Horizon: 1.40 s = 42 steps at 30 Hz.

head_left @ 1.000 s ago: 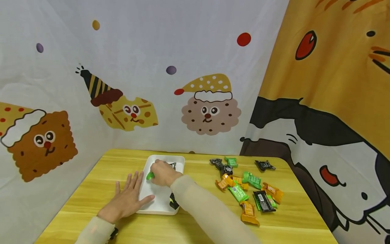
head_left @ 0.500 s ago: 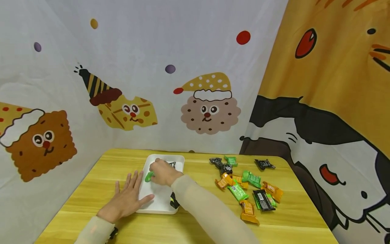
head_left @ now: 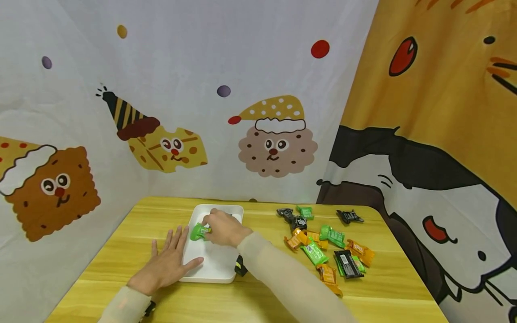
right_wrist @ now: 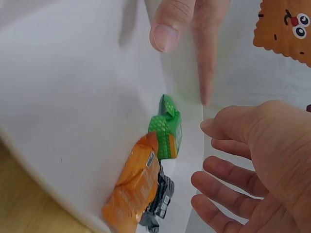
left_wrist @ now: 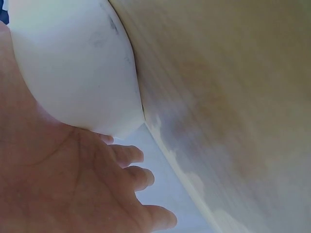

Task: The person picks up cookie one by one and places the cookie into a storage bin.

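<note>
Though outside the right grip [head_left: 223,228], green packet [head_left: 198,232] just beside it.

The white tray [head_left: 212,268] looks like smooth plastic. The green wrapper [right_wrist: 166,131], the orange wrapper [right_wrist: 132,182] and the black wrapper [right_wrist: 164,195] seem to be of thin, creased, slightly glossy plastic. The desk [head_left: 387,296] has a smooth wood grain with light sheen; the backdrop [head_left: 194,54] is matt, wrinkled cloth.

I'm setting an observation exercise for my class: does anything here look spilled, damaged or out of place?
Nothing clearly stands out. In the white tray, a green packet shows no visible tear. Beside the tray, other wrapped packets lie scattered, some overlapping; one black packet lies apart, though hardly odd.
</note>
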Available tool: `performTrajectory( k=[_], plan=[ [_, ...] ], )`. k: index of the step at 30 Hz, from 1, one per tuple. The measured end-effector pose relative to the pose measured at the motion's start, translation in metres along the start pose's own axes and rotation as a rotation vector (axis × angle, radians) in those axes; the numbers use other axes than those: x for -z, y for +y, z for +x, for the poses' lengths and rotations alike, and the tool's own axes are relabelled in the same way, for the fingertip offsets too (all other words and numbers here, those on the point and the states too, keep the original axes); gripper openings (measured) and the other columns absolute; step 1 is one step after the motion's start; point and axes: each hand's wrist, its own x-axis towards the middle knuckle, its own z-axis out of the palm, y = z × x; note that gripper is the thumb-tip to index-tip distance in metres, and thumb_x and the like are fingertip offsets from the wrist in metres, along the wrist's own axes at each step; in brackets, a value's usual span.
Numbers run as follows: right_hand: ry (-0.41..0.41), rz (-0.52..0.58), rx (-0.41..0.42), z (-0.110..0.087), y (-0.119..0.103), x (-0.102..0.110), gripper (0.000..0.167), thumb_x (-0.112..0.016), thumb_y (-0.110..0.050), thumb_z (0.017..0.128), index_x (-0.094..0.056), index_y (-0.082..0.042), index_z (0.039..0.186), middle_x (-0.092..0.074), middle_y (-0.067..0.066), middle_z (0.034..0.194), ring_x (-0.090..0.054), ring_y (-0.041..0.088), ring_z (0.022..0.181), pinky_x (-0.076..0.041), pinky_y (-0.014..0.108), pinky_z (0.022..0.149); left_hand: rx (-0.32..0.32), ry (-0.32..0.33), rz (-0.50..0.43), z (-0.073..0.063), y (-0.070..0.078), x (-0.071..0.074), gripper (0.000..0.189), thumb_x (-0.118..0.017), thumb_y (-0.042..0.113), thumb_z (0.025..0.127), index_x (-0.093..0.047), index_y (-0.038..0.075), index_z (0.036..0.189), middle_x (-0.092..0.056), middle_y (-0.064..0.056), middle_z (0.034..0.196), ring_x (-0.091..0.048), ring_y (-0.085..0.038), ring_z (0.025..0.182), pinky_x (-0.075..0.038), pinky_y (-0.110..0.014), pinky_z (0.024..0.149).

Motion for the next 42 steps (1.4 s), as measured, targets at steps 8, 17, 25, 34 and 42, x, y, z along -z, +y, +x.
performTrajectory(
  k=[8,17,25,34,42],
  plan=[
    [0.035,-0.008,0.015,-0.014,0.016,0.006,0.036,-0.084,-0.022,0.108,-0.084,-0.013,0.143,-0.080,0.006,0.137,-0.076,0.013,0.111,-0.066,0.023,0.093,0.002,0.000,0.000,0.000,0.001,0.001,0.122,-0.062,0.078,0.109,-0.009,0.000,0.186,-0.008,-0.032,0.194,-0.006,-0.063,0.178,0.001,-0.099,0.131],
    [0.076,-0.073,0.041,-0.035,0.030,0.013,0.035,-0.086,-0.029,0.109,-0.085,-0.016,0.142,-0.080,0.006,0.135,-0.072,0.013,0.103,-0.063,0.023,0.085,0.006,0.000,0.007,-0.001,0.000,0.001,0.122,-0.062,0.079,0.109,-0.009,0.001,0.186,-0.007,-0.032,0.194,-0.006,-0.063,0.179,0.001,-0.098,0.132],
    [0.101,-0.061,0.026,-0.059,0.046,0.022,0.037,-0.085,-0.026,0.109,-0.082,-0.017,0.145,-0.078,0.005,0.139,-0.073,0.014,0.106,-0.064,0.026,0.089,0.012,-0.005,0.004,0.000,-0.001,0.000,0.124,-0.062,0.080,0.109,-0.007,0.001,0.187,-0.006,-0.032,0.194,-0.005,-0.063,0.179,0.002,-0.097,0.132],
    [0.149,-0.090,0.023,-0.080,0.066,0.028,0.035,-0.085,-0.021,0.106,-0.083,-0.015,0.141,-0.080,0.005,0.138,-0.076,0.017,0.107,-0.068,0.029,0.090,0.007,-0.002,-0.003,-0.001,0.000,0.001,0.123,-0.062,0.079,0.109,-0.007,0.001,0.186,-0.006,-0.033,0.193,-0.004,-0.063,0.179,0.003,-0.097,0.132],
    [0.192,-0.039,-0.004,-0.103,0.085,0.035,0.035,-0.085,-0.021,0.108,-0.082,-0.013,0.142,-0.079,0.007,0.140,-0.078,0.021,0.112,-0.070,0.039,0.095,0.007,-0.012,-0.005,-0.001,-0.001,0.001,0.123,-0.061,0.079,0.109,-0.005,0.002,0.187,-0.003,-0.032,0.193,-0.002,-0.062,0.179,0.004,-0.097,0.132]
  ],
)
